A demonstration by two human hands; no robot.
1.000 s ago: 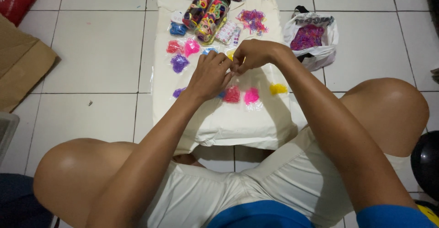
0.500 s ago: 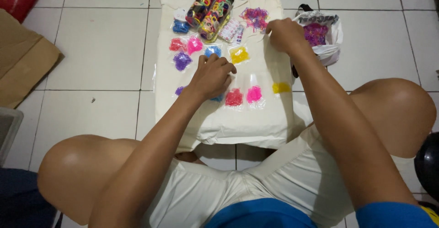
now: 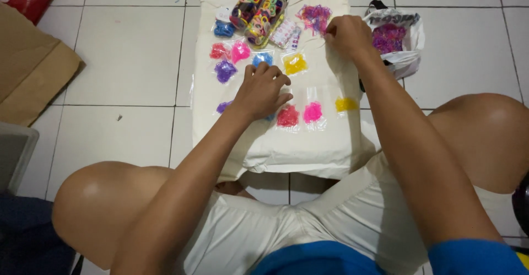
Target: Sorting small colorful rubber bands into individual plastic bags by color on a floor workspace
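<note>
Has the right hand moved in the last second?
Yes. The right hand left the left hand and went up and right across the cream cloth, ending beside the loose band pile.

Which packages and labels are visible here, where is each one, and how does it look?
Two clear tubes, cloth's far edge: lying side by side, dark caps, multicoloured bands.
Small clear bags, in rows on the cream cloth: red, pink, purple, blue, yellow bands.
White plastic bag, on the floor beside the right hand: open, purple bands inside.
Left hand: over the near row.
</note>
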